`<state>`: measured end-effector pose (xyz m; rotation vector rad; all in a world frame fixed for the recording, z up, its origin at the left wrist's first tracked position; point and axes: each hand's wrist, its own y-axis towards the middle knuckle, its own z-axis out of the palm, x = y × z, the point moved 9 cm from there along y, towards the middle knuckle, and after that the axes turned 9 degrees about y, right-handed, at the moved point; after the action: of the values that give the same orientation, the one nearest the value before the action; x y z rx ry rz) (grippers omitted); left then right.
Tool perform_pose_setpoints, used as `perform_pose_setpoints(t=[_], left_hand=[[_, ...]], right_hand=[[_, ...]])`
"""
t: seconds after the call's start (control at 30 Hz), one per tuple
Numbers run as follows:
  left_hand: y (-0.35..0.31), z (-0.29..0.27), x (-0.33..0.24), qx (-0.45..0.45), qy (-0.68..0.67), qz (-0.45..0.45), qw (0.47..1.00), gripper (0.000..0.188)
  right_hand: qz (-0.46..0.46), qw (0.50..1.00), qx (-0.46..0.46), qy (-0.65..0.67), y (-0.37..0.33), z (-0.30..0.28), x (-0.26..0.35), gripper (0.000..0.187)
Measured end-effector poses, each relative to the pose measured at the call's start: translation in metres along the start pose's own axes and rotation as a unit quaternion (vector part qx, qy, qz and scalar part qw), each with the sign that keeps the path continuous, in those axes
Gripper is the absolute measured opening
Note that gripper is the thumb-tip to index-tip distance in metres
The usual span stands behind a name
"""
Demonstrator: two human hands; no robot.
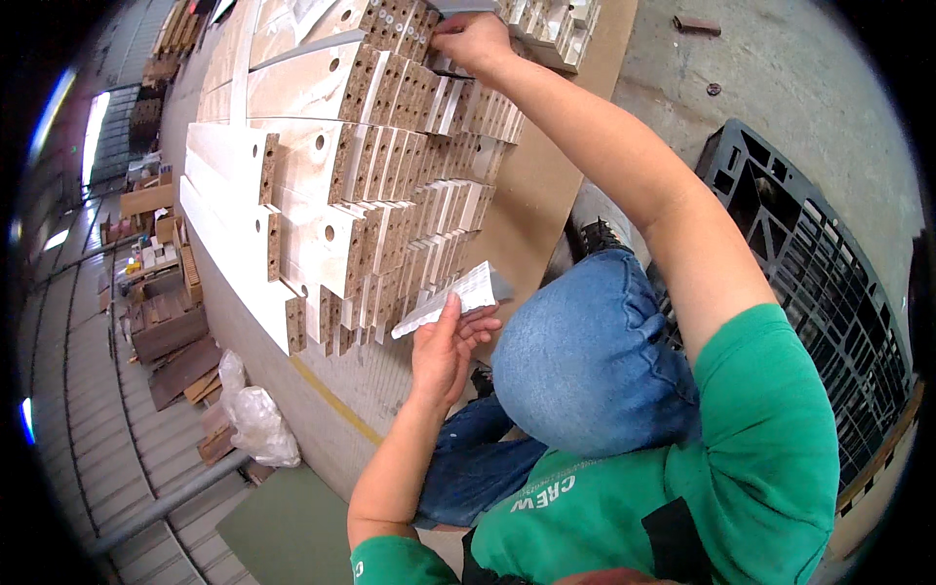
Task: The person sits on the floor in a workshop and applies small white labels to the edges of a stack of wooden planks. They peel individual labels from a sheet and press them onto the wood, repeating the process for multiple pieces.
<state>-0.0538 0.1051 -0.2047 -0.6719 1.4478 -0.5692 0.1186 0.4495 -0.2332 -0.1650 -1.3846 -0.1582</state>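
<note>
My left hand is closed on a white folded paper sheet, perhaps a sheet of labels, held in front of the stacked boards beside my raised knee. My right arm stretches far forward, and my right hand is at the end faces of the far boards. Its fingers are bent in as in a pinch; what they hold, if anything, is too small to make out. The stacked boards have pale faces, brown chipboard ends and round drilled holes. Several white strips stand among their ends.
A brown flat sheet lies under the stack. To the right stands a black plastic pallet on the concrete floor. Wood offcuts and crumpled clear plastic lie at the left. A small brown block rests on the far floor.
</note>
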Motion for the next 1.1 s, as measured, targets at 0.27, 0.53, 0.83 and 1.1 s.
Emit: perform_pose_setpoints(t=[0.27,0.53,0.83,1.1], left_hand=[[-0.001,0.001,0.001,0.002,0.001,-0.002,1.0,0.039],[-0.009,0.005,-0.009,0.017,0.019,0.034,0.999,0.043],[-0.033,0.008,-0.039,0.0,0.006,0.125,0.992,0.039],[-0.042,0.011,-0.045,0.02,-0.017,0.141,0.99,0.035]], right_hand=[[-0.092,0.993,0.072,0.022,-0.026,0.005,0.002,0.026],[0.139,0.957,0.176,0.184,-0.06,0.0,0.013,0.042],[0.122,0.843,0.519,0.066,-0.271,-0.001,0.079,0.026],[-0.021,0.837,0.542,-0.067,-0.276,0.018,0.113,0.019]])
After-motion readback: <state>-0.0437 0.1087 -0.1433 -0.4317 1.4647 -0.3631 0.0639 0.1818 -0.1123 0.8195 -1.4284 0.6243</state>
